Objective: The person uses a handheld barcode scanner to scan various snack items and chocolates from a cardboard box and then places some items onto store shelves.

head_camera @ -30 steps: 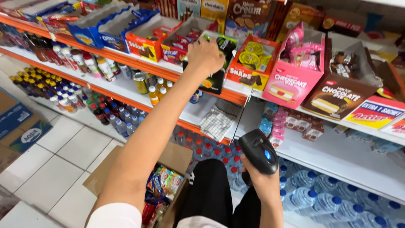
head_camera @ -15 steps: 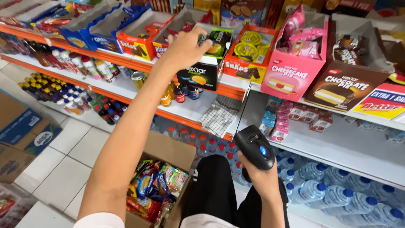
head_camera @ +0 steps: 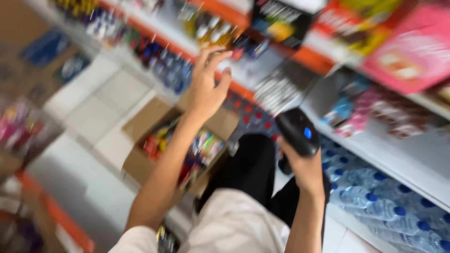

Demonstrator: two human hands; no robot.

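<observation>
Shop shelves (head_camera: 412, 154) with orange edging run slantwise across the view, blurred by the turn of the head, and pale floor tiles (head_camera: 98, 117) lie below them. On the upper shelf stand boxed goods, among them a pink carton (head_camera: 412, 51) and a dark box (head_camera: 281, 21); rows of small bottles (head_camera: 168, 70) fill the shelf further left, placed label outward so a shopper can read them. Low down on the right, packs of water bottles (head_camera: 375, 197) with blue caps sit on the bottom level, where heavy stock is easiest to lift.

The left hand (head_camera: 208, 86) hangs in the air before the shelf edge, its fingers (head_camera: 220, 56) spread and loose, grasping nothing; it touches no box or bottle that I can make out. Under its forearm an open cardboard box (head_camera: 154, 145) rests on the floor beside the person's knees, flaps folded back so the bright snack packets (head_camera: 201, 150) inside can be reached from above.

The right hand (head_camera: 302, 166) is clenched around the handle of a black scanner (head_camera: 297, 131), held upright near the lap with its head tipped toward the shelves and a small blue light showing on its back. That grip keeps the trigger under a finger, though the finger itself is hidden. Dark trousers (head_camera: 248, 173) and a white shirt (head_camera: 234, 225) fill the lower middle.
</observation>
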